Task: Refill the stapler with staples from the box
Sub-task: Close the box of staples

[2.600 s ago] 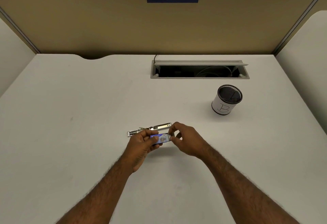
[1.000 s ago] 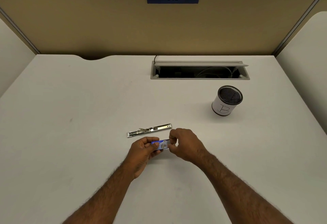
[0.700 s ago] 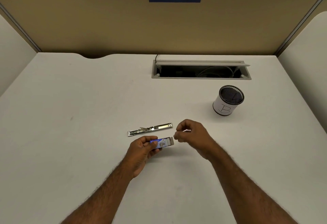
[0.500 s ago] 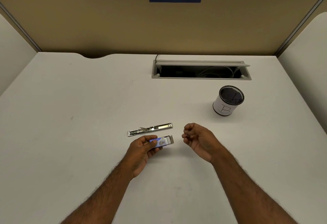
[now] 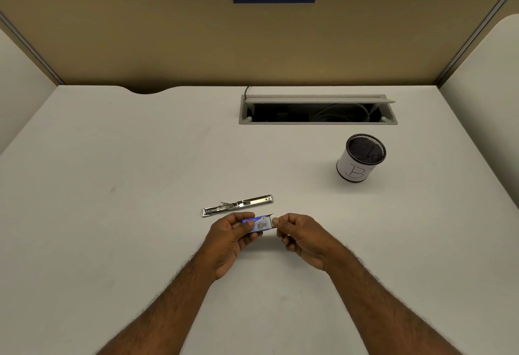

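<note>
A slim metal stapler lies flat on the white desk, spread open lengthwise, just beyond my hands. My left hand grips a small blue staple box between thumb and fingers, a little above the desk. The box's right end flap stands open. My right hand has its fingers curled, with thumb and forefinger pinching at that open end. Whether any staples are between the fingertips I cannot tell.
A white mesh pen cup marked with a letter B stands to the right rear. An open cable tray is set into the desk at the back. Tan partition walls close off the back and both sides.
My right hand pulled away to the right of the box, then came back to its open end. The left hand kept hold of the box. The stapler has not moved.
</note>
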Demonstrator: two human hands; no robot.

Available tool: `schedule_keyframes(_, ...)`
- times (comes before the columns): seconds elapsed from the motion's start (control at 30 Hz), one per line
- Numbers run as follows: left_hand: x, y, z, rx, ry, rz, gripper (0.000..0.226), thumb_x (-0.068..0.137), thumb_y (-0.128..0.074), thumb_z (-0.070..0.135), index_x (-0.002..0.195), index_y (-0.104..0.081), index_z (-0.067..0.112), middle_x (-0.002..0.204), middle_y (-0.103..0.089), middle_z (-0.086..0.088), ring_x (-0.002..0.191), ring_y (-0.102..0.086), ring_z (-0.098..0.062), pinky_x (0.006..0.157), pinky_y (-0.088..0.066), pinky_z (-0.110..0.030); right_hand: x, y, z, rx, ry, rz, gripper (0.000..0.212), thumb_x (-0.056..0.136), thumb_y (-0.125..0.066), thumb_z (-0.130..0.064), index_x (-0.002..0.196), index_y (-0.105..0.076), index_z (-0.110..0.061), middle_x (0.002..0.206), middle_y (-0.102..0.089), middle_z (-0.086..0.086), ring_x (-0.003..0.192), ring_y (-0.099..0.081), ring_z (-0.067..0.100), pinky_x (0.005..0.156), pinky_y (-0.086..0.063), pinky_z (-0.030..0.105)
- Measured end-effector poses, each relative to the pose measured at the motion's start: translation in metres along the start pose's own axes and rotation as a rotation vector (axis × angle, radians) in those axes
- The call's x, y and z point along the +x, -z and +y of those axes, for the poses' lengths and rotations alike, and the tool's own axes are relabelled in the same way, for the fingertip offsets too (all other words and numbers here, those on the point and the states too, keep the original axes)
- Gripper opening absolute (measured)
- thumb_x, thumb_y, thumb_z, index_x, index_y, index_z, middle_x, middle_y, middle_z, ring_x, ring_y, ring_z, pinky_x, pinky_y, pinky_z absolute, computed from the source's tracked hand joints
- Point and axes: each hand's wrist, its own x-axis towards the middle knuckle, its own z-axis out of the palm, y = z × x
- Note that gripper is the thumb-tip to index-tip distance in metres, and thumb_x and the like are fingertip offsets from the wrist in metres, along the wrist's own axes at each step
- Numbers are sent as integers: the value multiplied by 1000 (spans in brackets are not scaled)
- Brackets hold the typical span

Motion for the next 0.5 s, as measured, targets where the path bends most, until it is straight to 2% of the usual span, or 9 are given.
schedule_keyframes(0.17, 1, -3, 2, 33, -22, 6, 17, 85, -64, 1, 102, -66, 2, 98, -73, -18, 88, -70, -29, 65, -58, -24, 1, -1, -1, 31, 42, 39, 8, 88, -67, -20, 90, -68, -12, 71, -64, 7, 55, -49, 9, 51, -42, 22)
schedule_keyframes(0.5, 1, -6, 4, 117, -39, -4, 16, 84, -66, 1, 99, -68, 4, 91, -76, -11, 84, -71, -23, 67, -57, -25, 3, -4, 3, 32, 37, -15, 11, 84, -72, -22, 88, -67, -14, 73, -68, 8, 55, -49, 10, 51, -42, 23)
